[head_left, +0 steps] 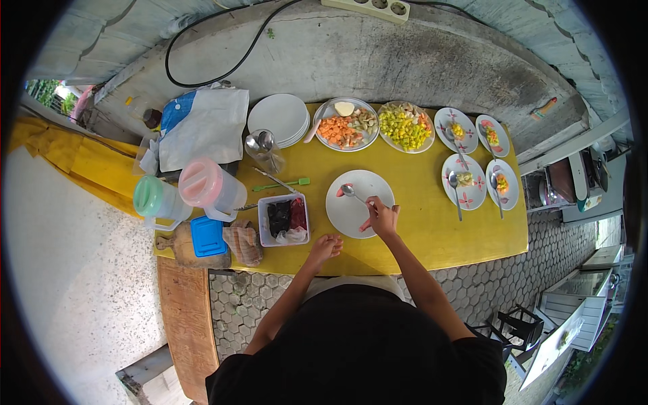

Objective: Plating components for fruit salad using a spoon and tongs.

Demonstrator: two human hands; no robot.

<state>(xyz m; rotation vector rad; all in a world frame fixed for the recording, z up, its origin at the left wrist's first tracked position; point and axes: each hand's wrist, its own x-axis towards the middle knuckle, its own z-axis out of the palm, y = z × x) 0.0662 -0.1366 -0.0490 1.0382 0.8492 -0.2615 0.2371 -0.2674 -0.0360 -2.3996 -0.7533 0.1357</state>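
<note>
A large white plate (344,223) with pinkish-red marks lies in front of me on the yellow-covered table (425,238). My right hand (383,218) is over the plate's right side and grips the handle of a metal spoon (349,190). The spoon's bowl points to the upper left, over the plate. Near the table's front edge, just below the plate, my left hand (326,247) holds nothing, its fingers loosely bent. To the left of that hand sits a square plastic container (262,223) with dark and red bags inside.
Behind the plate are dishes of chopped carrots (336,132) and green vegetables (405,126), and stacked white plates (276,114). Several small plates (463,195) with food and spoons stand right. Left are two lidded jugs (207,187), a glass of spoons (264,149) and a cutting board (177,245).
</note>
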